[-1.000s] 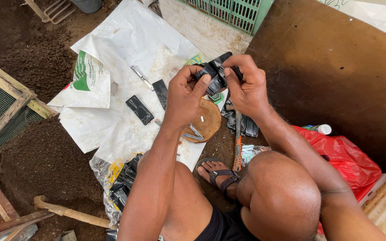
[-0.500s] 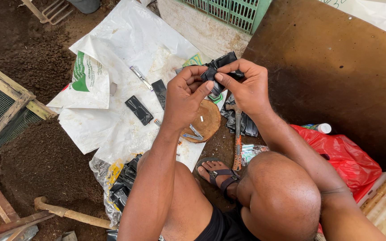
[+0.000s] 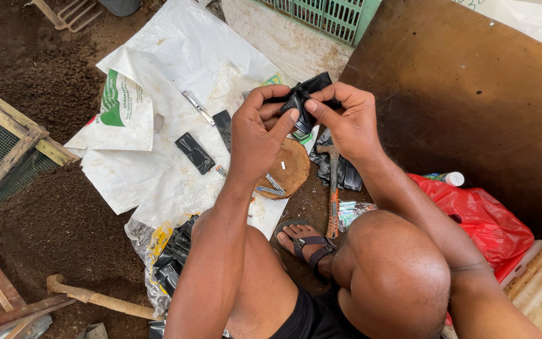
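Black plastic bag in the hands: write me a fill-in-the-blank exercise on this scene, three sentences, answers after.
1. Both the left hand and the right hand grip a crumpled plastic bag whose colour is ____.
2. Below the hands, a hammer lies on the ground beside a round slice of ____.
3. By the person's right arm lies a plastic bag whose colour is ____.

Missing words: black; wood; red
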